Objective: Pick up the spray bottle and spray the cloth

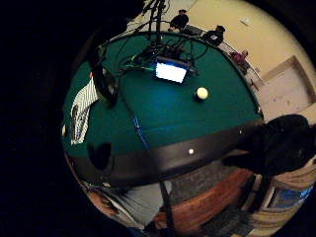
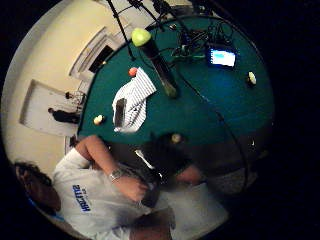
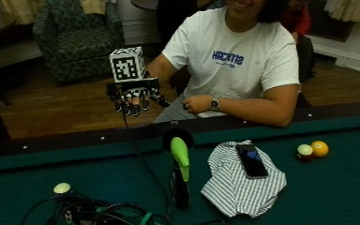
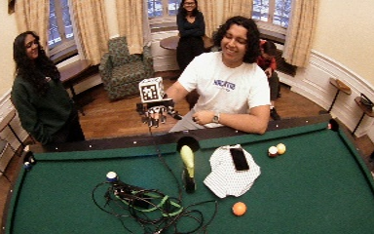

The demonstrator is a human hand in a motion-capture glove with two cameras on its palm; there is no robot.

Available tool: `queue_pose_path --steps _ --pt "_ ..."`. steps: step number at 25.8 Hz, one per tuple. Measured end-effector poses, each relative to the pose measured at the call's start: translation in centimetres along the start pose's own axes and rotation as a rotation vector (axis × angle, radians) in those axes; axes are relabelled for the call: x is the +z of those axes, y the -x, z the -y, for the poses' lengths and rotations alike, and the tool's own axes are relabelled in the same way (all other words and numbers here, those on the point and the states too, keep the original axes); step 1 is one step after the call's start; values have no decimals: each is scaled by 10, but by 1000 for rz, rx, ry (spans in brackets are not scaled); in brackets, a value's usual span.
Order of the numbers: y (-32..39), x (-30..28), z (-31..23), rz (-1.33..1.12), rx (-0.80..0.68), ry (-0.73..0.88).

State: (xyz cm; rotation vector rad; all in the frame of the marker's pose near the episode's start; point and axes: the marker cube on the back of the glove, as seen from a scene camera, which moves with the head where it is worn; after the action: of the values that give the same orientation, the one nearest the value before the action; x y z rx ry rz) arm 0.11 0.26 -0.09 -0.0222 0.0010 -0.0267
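Observation:
A dark spray bottle [image 3: 180, 180] with a lime-green head stands upright on the green felt, close to the near rail's pocket. To its right lies a striped cloth [image 3: 233, 190], crumpled, with a black phone [image 3: 251, 160] on top. My gloved right hand [image 3: 133, 97] hangs in the air above and behind the rail, left of the bottle and well apart from it. Its fingers point down, relaxed, with nothing in them. Both palm views look down on the bottle [image 2: 159, 62] and the cloth [image 2: 134, 97] from a distance. The bare hand [image 3: 195, 104] rests at the person's waist.
A tangle of cables [image 3: 99, 213] and a lit screen [image 1: 171, 70] lie on the felt left of the bottle. A white ball [image 3: 62, 188] sits by the cables. Two balls [image 3: 312, 150] lie right of the cloth, and an orange ball [image 4: 239, 208] farther out. The dark rail [image 3: 74, 140] runs below the hand.

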Motion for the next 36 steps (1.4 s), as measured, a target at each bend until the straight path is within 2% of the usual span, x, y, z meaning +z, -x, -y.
queue_pose_path --steps 15,24,36 --pt "-1 0 -3 32 -50 13" --pt "16 58 7 589 0 49" --pt "44 111 59 884 150 19"
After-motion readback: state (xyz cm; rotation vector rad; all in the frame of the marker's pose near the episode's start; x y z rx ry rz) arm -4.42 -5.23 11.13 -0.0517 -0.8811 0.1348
